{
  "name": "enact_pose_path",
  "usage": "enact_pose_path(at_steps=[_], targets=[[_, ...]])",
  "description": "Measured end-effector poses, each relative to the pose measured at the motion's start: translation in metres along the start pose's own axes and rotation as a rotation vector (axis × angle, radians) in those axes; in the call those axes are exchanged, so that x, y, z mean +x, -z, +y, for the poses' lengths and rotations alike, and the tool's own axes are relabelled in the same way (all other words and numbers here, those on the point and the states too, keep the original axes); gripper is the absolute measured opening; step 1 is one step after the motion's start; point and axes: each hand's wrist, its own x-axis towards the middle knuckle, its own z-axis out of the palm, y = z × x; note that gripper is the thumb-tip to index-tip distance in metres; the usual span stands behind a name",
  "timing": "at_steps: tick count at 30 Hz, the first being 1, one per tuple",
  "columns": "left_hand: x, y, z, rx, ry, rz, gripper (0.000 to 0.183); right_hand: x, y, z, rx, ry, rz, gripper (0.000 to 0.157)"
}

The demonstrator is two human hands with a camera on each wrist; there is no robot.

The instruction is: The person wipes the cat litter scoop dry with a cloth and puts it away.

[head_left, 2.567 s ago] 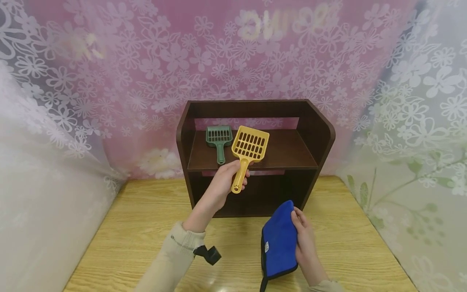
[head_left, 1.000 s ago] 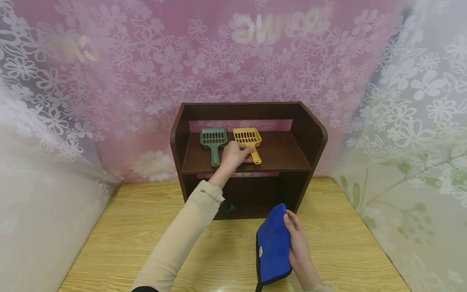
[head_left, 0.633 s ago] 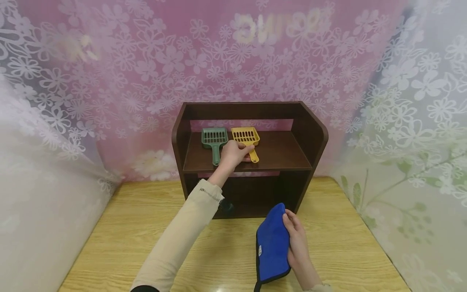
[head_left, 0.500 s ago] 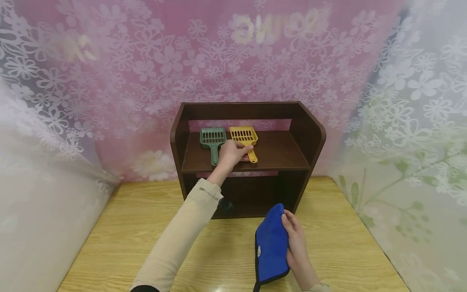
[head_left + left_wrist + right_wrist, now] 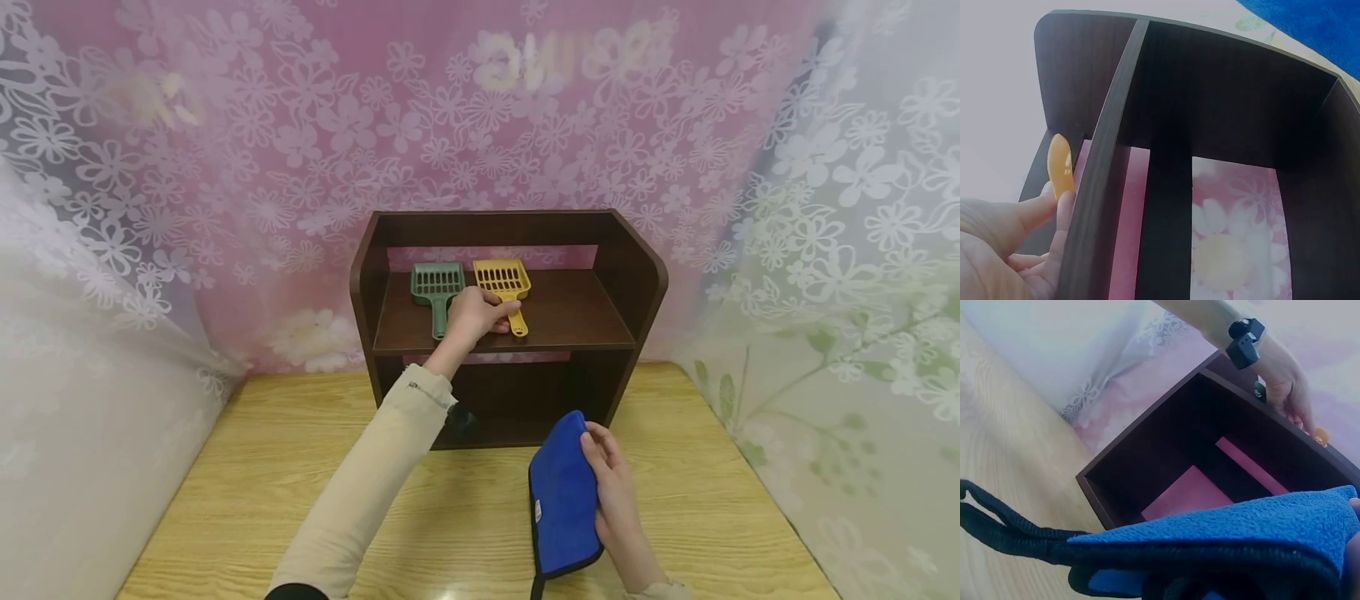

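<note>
A yellow slotted litter scoop (image 5: 503, 279) lies on the upper board of a dark brown shelf (image 5: 570, 317). My left hand (image 5: 474, 317) pinches its handle between thumb and fingers; in the left wrist view the handle end (image 5: 1060, 164) sticks out past the fingertips. Just left of it rests a green litter scoop (image 5: 438, 285), its handle partly behind my left hand. Low in front of the shelf, my right hand (image 5: 617, 492) grips a folded blue cloth (image 5: 564, 500) with black edging and a loop. In the right wrist view the cloth (image 5: 1229, 525) covers the lower part.
The shelf's lower compartment (image 5: 517, 404) is dark inside. It stands on a light wood table (image 5: 285, 467) against a pink floral curtain (image 5: 480, 150). Pale sheets hang at the left (image 5: 97, 375) and right (image 5: 847, 400). A black wrist camera (image 5: 1244, 344) sits on the left wrist.
The yellow scoop was held up in front of the shelf and then lowered onto the upper board beside the green one. My left hand keeps its pinch. The right hand with the cloth barely moved.
</note>
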Motion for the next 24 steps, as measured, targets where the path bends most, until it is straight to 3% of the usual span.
enact_pose_path(at_steps=[7, 15, 20, 24], targets=[[-0.012, 0.005, 0.002, -0.079, -0.045, -0.075, 0.039, 0.002, 0.003, -0.003, -0.016, 0.009, 0.024, 0.038], [-0.037, 0.009, 0.003, 0.033, -0.114, -0.138, 0.061, 0.007, 0.011, 0.002, -0.025, -0.018, 0.052, 0.039], [-0.054, 0.010, -0.001, 0.056, -0.173, -0.105, 0.062, 0.013, 0.022, 0.010, -0.011, -0.050, 0.059, 0.040], [-0.069, 0.012, -0.008, 0.060, -0.220, -0.063, 0.060, 0.020, 0.037, 0.019, -0.083, -0.074, 0.112, 0.047]])
